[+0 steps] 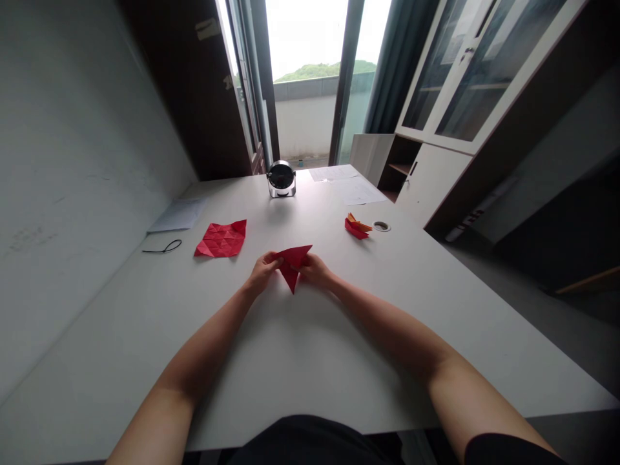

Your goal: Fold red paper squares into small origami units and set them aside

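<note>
A folded piece of red paper (292, 261) is held up between my two hands over the middle of the white table. It looks triangular, with one point hanging down and another reaching up to the right. My left hand (264, 269) pinches its left corner, thumb in front. On the right side, my right hand (314, 268) grips the edge, its fingers partly behind the paper. Left of my hands lies a creased red paper sheet (221, 239), spread out with a grid of fold lines. To the right rests a folded red and orange paper piece (357, 227).
A black cable loop (169, 247) and pale paper sheets (178, 215) lie by the left wall. At the far side stands a round black and silver device (281, 179). A cable-hole ring (382, 226) and printed sheets (356, 192) are on the right part of the table (310, 368).
</note>
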Available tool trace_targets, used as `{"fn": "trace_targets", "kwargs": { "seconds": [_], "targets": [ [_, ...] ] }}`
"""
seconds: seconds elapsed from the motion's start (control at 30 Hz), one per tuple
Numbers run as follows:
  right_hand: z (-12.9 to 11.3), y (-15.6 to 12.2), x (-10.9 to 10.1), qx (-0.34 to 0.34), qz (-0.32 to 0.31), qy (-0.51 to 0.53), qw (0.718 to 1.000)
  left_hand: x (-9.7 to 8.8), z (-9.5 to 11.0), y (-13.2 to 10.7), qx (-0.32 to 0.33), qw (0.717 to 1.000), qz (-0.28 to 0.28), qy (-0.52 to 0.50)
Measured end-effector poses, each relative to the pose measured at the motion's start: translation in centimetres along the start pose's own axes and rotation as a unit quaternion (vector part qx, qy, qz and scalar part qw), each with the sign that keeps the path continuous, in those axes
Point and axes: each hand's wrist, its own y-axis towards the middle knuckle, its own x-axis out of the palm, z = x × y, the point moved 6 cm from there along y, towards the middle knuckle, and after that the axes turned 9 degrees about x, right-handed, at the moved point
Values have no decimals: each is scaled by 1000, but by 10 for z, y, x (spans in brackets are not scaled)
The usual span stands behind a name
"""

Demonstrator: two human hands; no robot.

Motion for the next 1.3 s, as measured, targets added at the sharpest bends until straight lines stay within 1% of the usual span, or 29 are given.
{"fn": "trace_targets", "kwargs": {
  "seconds": [0.13, 0.23, 0.4, 0.53, 0.67, 0.73, 0.9, 1.07, 1.3],
  "targets": [
    [1, 1, -1, -9, 10, 21, 1000, -1, 0, 1, -5, 1000, 4, -3],
    [-2, 0, -1, -9, 12, 29, 999, -3, -1, 2, -6, 1000, 18, -6],
    [-2, -1, -1, -4, 11, 32, 999, -6, -3, 2, 2, 999, 43, 22],
    [-1, -1, -1, 4, 6, 30, 1000, -6, -2, 2, 11, 998, 29, 63],
    [-11, -5, 1, 1, -17, 84, 996, -11, -1, 4, 27, 995, 33, 93],
    [-20, -7, -1, -4, -24, 107, 994, -16, -3, 5, 22, 996, 49, 75],
    [-33, -12, -2, -14, -36, 105, 994, -23, -7, 8, 9, 996, 87, -1],
    [-32, -13, 2, -10, -60, 110, 992, -23, -6, 9, 3, 995, 92, -33],
    [-25, -13, 6, 5, -68, 108, 992, -21, -5, 8, 2, 996, 90, -27]
  ]
}}
